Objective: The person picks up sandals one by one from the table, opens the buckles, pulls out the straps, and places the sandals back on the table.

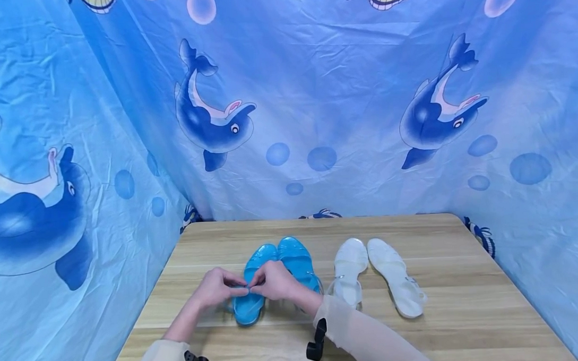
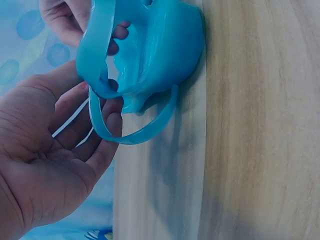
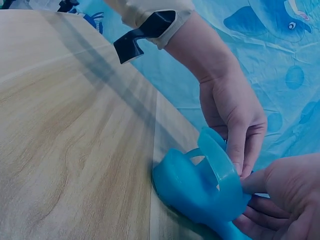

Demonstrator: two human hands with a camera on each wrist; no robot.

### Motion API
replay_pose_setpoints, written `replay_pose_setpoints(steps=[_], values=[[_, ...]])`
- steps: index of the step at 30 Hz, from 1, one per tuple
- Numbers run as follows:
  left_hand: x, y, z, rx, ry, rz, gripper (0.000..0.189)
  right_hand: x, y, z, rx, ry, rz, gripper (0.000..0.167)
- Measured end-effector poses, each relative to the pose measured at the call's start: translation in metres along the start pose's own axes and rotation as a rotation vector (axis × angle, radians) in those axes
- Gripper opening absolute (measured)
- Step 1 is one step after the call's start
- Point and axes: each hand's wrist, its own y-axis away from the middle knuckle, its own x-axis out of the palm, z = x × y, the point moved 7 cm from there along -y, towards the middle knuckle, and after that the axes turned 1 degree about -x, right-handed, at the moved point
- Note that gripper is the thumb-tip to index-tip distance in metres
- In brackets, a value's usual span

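Two blue sandals lie side by side, toes pointing away. Over the left blue sandal (image 1: pixel 248 313), both hands meet with their fingertips close together. My left hand (image 1: pixel 214 289) pinches the sandal's ankle strap (image 2: pixel 96 47) from the left, thumb and fingers on it. From the other side my right hand (image 1: pixel 277 282) pinches the same strap with thumb and forefinger. A loop of strap stands up above the heel in both wrist views. Fingers hide the exact spot where the strap is held. The right blue sandal (image 1: pixel 293 250) lies untouched beside it.
To the right lie two white sandals, the left white sandal (image 1: pixel 351 252) and the right white sandal (image 1: pixel 392 272), toes away. All rest on a wood-grain table (image 1: pixel 447 334). A blue dolphin-print curtain (image 1: pixel 324 94) hangs behind and at both sides.
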Motion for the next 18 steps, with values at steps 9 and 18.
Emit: replay_pose_setpoints(steps=[9, 18], values=[[0.002, -0.002, 0.011, -0.060, 0.083, 0.021, 0.025, -0.004, 0.005, -0.007, 0.039, -0.004, -0.011, 0.005], [0.000, 0.001, 0.012, -0.084, 0.117, -0.028, 0.026, -0.005, 0.004, 0.000, 0.014, 0.008, -0.009, 0.006]])
